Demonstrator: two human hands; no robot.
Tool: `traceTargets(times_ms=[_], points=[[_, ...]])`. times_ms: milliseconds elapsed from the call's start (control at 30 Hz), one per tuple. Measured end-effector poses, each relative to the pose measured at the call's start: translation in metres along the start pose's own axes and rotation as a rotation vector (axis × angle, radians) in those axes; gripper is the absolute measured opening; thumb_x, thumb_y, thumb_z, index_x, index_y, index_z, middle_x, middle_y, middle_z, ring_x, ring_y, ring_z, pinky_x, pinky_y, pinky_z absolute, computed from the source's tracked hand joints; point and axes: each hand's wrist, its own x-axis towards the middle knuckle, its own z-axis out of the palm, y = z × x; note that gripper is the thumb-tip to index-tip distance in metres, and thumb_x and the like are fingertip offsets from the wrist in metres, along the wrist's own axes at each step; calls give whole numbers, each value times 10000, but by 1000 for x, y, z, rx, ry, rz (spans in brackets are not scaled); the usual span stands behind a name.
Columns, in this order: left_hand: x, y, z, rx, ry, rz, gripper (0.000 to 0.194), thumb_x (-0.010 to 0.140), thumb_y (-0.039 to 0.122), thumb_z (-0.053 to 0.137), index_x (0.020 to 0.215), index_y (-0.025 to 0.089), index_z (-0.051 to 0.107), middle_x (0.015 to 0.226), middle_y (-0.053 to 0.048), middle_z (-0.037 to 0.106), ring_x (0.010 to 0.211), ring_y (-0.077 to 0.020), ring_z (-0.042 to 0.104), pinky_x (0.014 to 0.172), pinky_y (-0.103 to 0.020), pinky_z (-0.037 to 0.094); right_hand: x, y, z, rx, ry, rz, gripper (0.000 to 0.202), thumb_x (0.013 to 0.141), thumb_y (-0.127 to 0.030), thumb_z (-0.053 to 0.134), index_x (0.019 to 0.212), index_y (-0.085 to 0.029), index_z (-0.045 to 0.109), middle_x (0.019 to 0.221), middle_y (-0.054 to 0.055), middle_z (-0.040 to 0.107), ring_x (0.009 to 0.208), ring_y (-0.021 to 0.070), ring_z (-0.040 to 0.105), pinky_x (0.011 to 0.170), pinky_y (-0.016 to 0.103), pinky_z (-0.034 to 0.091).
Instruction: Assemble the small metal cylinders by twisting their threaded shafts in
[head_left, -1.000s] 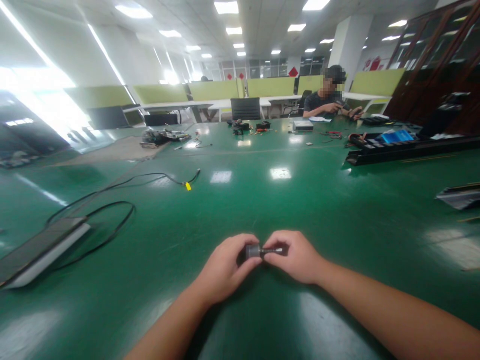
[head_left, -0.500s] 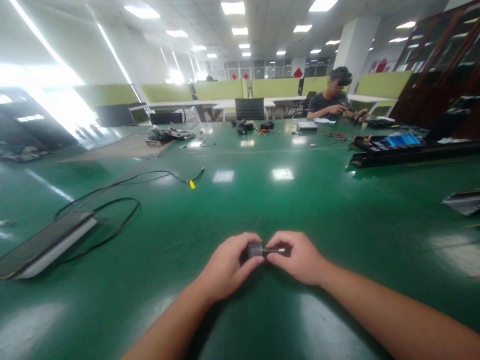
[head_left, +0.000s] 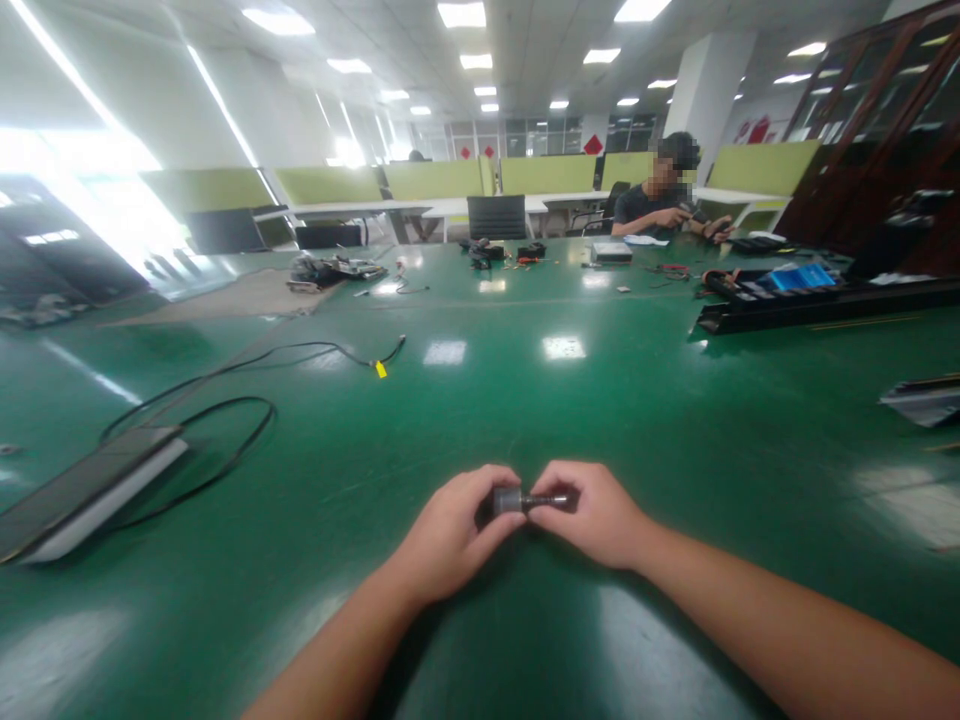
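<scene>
Between my hands, low over the green table [head_left: 480, 410], is a small dark-grey metal cylinder [head_left: 508, 500] with a thin shaft [head_left: 551, 500] pointing right. Its exact kind is too small to tell. My left hand [head_left: 442, 540] is closed round the cylinder, thumb in front and fingers behind. My right hand [head_left: 600, 520] pinches around the shaft, whose shiny end shows between thumb and fingers. The fingertips of both hands nearly meet where the shaft joins the cylinder. Part of the cylinder's left end is hidden in my left palm.
At the left lies a flat dark-topped device [head_left: 90, 490] with a black cable [head_left: 255, 430] and a yellow tag [head_left: 381, 369]. A long black frame [head_left: 825, 305] holding blue parts lies at the right. Across the table sits another person [head_left: 652, 205], near a silver box [head_left: 612, 253].
The camera view has shifted very slightly, so the table things appear a little further left. Both hands keep the same hold on the cylinder and shaft.
</scene>
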Motion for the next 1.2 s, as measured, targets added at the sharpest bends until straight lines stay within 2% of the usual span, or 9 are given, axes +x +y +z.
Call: traceTargets(times_ms=[1200], points=[[-1,-8,-4,-17,28,-15,280,926,372,574,1184,267,552,1134,-30,641,1023,-201,601,912,-350,461,0,1,1,7,41,59,33,763,-183,694,793,-169,696,713,3,667,636,137,574,603,233,422]])
